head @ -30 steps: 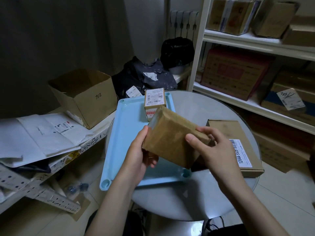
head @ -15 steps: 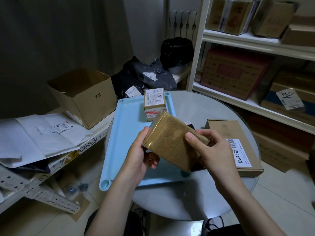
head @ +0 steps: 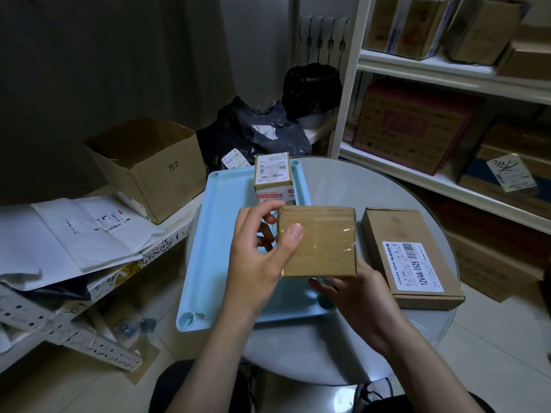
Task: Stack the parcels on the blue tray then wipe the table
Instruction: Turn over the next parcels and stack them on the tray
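Two hands hold one brown taped parcel [head: 318,241] up in the air, over the right side of the blue tray [head: 222,234]. The left hand [head: 258,257] comes in from the left. Its thumb lies flat on top of the parcel and its fingers curl round the left edge, so it grips the parcel tight. The right hand [head: 354,296] is under the near right corner, palm up, with its fingers reaching below the parcel to hold it up. I cannot tell how far those fingers curl, as the parcel hides their tips. Both forearms reach up from the bottom of the view.

The parcel's wide face points up and looks level. At the far end of the tray stands a small labelled box [head: 273,178], upright. On the round glass bench [head: 351,186], to the right of the tray, lies a flat box with a white label [head: 410,257]. It is near the held parcel but not touching it
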